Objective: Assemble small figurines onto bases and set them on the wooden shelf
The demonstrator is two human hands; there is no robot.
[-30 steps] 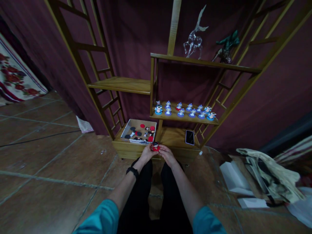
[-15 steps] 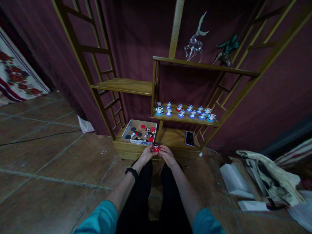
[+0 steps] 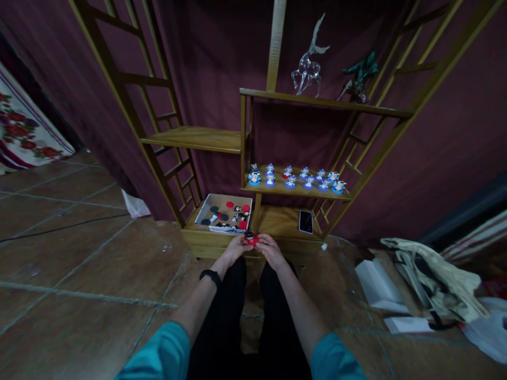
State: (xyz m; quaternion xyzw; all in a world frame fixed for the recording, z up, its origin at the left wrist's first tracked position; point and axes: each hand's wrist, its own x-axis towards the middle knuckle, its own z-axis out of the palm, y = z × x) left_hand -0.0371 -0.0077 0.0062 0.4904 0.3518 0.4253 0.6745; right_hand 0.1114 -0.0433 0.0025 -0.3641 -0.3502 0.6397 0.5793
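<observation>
Between my two hands is a small figurine [image 3: 251, 239] with dark hair and a red round base. My left hand [image 3: 236, 248] grips it from the left, and my right hand [image 3: 271, 250] pinches the base from the right. Just beyond my left hand stands a shallow cardboard box [image 3: 201, 210] holding loose figurine parts and several red and black discs. On the middle shelf [image 3: 279, 188], small figurines [image 3: 290, 181] stand in two rows, mostly on purple or blue bases.
A phone [image 3: 306, 221] lies on the lower shelf at the right. Higher up stand a clear deer ornament [image 3: 308, 71] and a dark green statue [image 3: 359, 79]. White boxes [image 3: 380, 287] and a pale cloth bag [image 3: 435, 274] lie on the floor at the right.
The figurine has tilted slightly in my hands, its head leaning left. Both hands keep hold of it. The whole view has shifted a little.
</observation>
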